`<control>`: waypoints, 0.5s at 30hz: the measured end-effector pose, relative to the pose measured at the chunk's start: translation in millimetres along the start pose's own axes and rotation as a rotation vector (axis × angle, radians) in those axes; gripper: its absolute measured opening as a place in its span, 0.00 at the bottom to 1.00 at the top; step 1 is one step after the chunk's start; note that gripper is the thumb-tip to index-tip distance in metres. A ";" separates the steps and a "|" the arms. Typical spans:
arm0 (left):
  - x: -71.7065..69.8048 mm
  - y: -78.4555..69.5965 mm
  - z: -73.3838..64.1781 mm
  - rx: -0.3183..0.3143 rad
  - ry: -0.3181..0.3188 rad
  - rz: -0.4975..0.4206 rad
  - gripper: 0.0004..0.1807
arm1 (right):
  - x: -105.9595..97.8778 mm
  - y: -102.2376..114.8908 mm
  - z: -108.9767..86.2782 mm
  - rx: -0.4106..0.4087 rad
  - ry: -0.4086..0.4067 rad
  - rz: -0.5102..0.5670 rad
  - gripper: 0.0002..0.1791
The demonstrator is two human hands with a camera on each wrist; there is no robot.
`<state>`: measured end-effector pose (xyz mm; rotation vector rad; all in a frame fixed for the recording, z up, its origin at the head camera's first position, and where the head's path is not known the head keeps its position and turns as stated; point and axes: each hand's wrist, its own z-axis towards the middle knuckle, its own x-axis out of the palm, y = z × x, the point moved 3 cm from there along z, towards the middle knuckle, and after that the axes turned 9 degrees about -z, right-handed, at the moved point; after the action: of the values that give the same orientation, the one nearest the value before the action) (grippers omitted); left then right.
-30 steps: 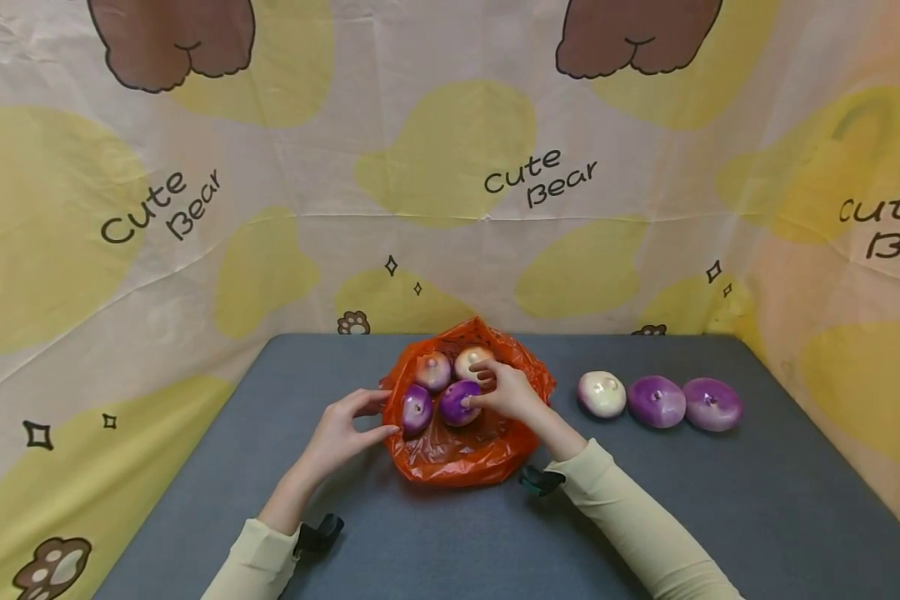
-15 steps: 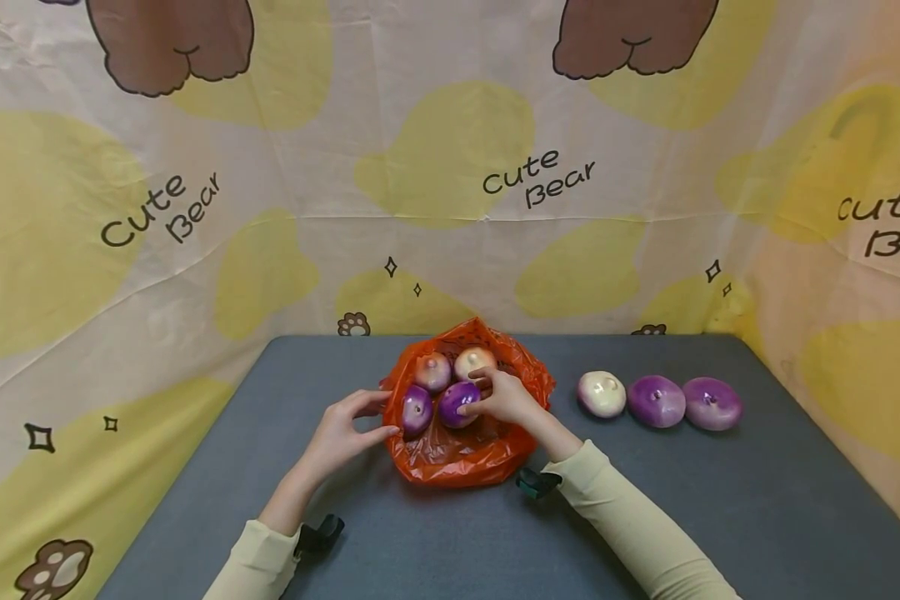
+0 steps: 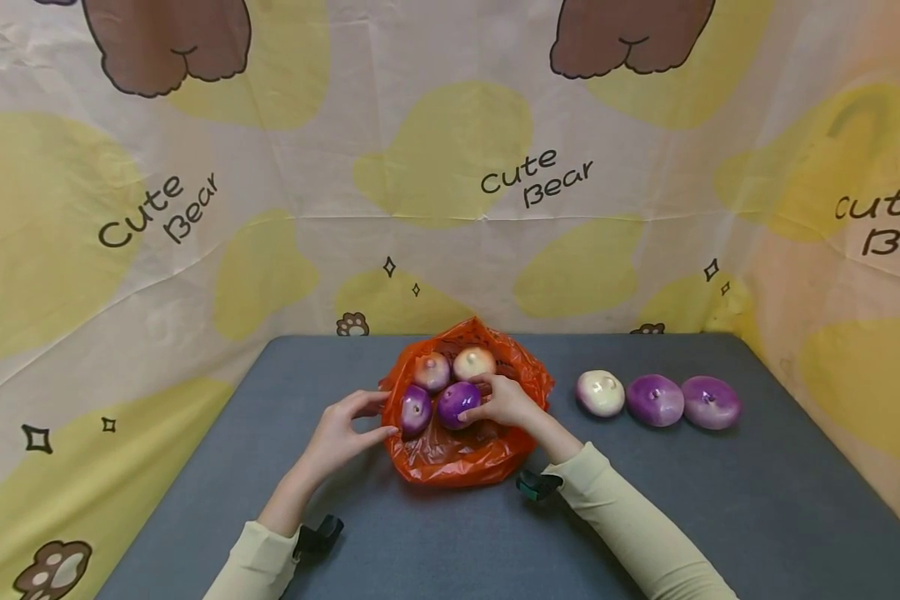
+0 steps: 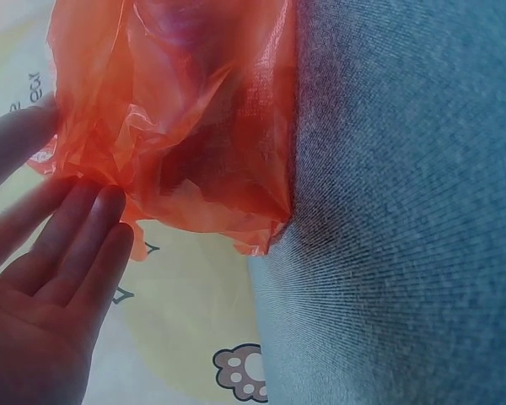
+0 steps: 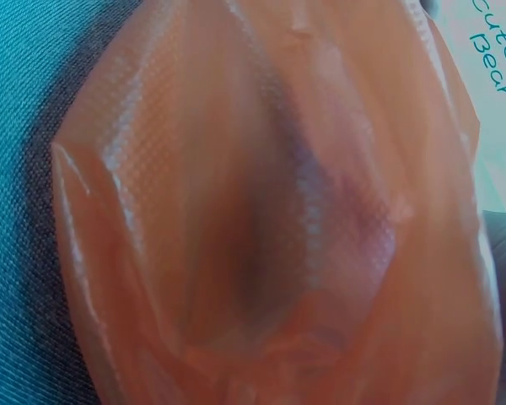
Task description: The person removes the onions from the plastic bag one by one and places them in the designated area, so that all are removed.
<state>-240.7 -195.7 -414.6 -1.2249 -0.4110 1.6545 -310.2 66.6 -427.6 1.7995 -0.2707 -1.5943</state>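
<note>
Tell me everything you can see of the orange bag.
The orange bag is thin, glossy, wrinkled and plastic-looking, partly see-through. It sits on the grey table, mouth wide open and facing the head camera, its uneven rim peaking at the back. Four onions lie inside. The left hand touches its left side; the right hand reaches in over its right rim.

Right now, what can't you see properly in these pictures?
Head view: the tops of the brown printed figures, cut off by the upper edge.
Head view: some fingers of the right hand, hidden behind the hand itself.
Both wrist views: clear outlines of the bagged onions, veiled by the orange bag.
</note>
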 end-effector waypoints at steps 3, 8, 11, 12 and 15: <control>0.4 -9.1 -0.4 0.002 -0.004 -0.002 0.25 | -0.2 -0.4 0.1 -0.002 -0.005 0.001 0.38; -3.0 -33.1 -1.7 0.009 0.000 -0.007 0.24 | -0.7 -0.3 -0.7 -0.009 -0.013 -0.004 0.38; -4.5 -39.0 -2.2 0.012 0.003 -0.010 0.24 | -2.6 1.3 -2.9 -0.011 -0.004 0.001 0.38; -4.7 -39.8 -2.2 0.014 0.004 -0.012 0.24 | -3.6 2.4 -3.9 -0.013 -0.003 0.006 0.38; -5.3 -40.3 -2.5 0.017 0.004 -0.020 0.24 | -8.3 6.6 -8.1 -0.014 0.001 0.040 0.39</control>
<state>-218.1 -182.9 -383.3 -1.2077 -0.4050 1.6349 -302.5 69.5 -417.0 1.7730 -0.2928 -1.5639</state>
